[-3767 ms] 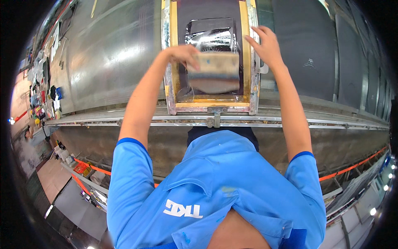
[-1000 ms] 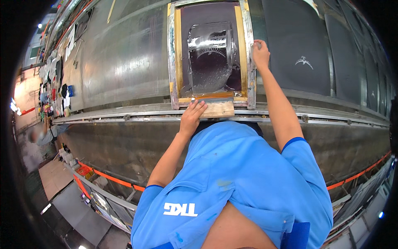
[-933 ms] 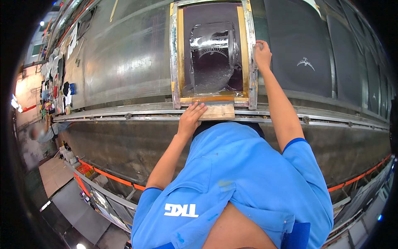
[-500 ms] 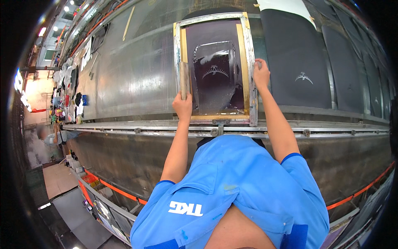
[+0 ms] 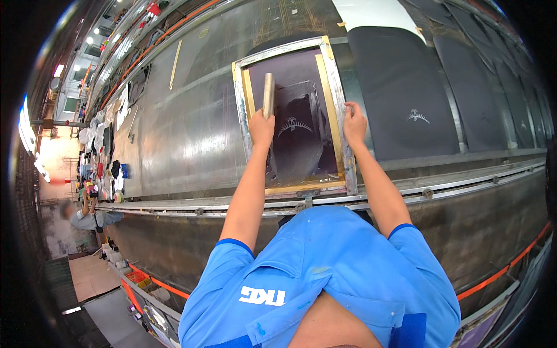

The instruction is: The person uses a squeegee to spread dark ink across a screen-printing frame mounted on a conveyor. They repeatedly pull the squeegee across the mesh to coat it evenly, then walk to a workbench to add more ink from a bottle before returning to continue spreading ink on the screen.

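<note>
My left hand [image 5: 261, 128] is closed round the near end of a squeegee [image 5: 268, 93], a long flat bar standing over the left part of the screen mesh. The screen printing frame [image 5: 239, 104] lies on the long table, with tape along its inner sides. On its dark mesh [image 5: 293, 148] show glossy clear ink and a pale arched, spiky design. My right hand [image 5: 354, 124] is at the frame's right rail, fingers curled against its outer edge. The squeegee's lower edge is hidden from view.
Dark fabric panels [image 5: 400, 87] lie to the right, the nearest bearing the same pale design. A metal rail [image 5: 394, 199] runs along the table's near edge. White sheet [image 5: 377, 14] lies at the far side. Far left, a person [image 5: 87, 219] stands near cluttered items.
My left hand has carried the squeegee from the frame's left side rightward and a little farther away, onto the mesh. My right hand stays at the right rail. The whole view has tilted slightly.
</note>
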Action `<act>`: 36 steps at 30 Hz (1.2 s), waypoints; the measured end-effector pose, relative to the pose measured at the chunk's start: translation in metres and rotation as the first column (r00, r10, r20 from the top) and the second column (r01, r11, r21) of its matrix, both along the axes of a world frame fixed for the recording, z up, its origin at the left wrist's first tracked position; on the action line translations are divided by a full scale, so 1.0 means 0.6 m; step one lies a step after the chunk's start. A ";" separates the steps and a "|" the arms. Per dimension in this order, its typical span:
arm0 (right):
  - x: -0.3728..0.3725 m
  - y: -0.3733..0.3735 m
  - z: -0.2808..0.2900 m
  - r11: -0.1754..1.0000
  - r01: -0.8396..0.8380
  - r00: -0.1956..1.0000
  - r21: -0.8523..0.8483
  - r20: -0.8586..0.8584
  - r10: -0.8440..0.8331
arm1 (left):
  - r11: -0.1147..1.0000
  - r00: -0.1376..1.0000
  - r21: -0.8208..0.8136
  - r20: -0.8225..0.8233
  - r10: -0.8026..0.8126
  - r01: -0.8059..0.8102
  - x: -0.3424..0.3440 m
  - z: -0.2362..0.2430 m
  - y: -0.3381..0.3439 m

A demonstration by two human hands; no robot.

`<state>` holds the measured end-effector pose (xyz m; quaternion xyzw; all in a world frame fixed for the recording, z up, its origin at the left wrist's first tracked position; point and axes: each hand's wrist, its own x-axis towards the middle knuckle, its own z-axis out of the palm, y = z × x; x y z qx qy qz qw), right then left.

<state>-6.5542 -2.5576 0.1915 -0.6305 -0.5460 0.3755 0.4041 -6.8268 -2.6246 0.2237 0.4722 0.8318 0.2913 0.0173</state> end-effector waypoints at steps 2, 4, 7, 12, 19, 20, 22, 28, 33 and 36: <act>0.002 0.004 -0.006 1.000 0.016 1.000 0.024 0.000 -0.016 | 0.990 0.990 -0.048 0.056 -0.130 0.133 0.005 0.021 0.036; 0.003 0.006 -0.011 1.000 0.019 1.000 0.019 0.017 -0.019 | 0.966 0.978 -0.156 0.044 -0.202 0.207 0.015 0.035 0.061; -0.004 0.009 -0.015 0.998 0.011 1.000 0.061 0.025 -0.012 | 0.906 0.936 -0.248 0.008 -0.351 0.342 0.007 0.047 0.090; -0.002 0.015 -0.022 1.000 0.015 0.998 0.003 0.061 -0.015 | 0.758 0.786 -0.286 -0.027 -0.618 0.586 -0.004 0.058 0.107; 0.008 0.010 -0.031 0.995 0.013 0.999 0.102 0.050 -0.018 | 0.552 0.627 -0.434 0.038 -0.778 0.712 -0.020 0.074 -0.001; 0.008 0.005 -0.035 0.995 0.018 0.999 0.095 0.046 -0.023 | 0.536 0.625 -0.440 0.077 -0.777 0.720 -0.022 0.078 -0.037; 0.006 0.001 -0.023 0.997 0.026 0.999 0.068 0.040 -0.029 | 0.594 0.721 -0.447 0.195 -0.665 0.669 -0.012 0.093 -0.115; 0.001 0.007 -0.027 0.996 0.016 0.994 0.088 0.109 -0.026 | 0.765 0.767 -0.082 -0.017 -0.641 0.638 0.039 0.004 -0.209; 0.008 0.011 -0.036 0.997 -0.016 0.992 0.074 0.123 0.007 | 0.799 0.790 -0.113 -0.126 -0.601 0.590 0.108 -0.061 -0.246; 0.009 0.018 -0.037 0.996 -0.008 0.993 0.090 0.120 -0.003 | 0.777 0.775 -0.148 -0.087 -0.626 0.611 0.110 -0.061 -0.294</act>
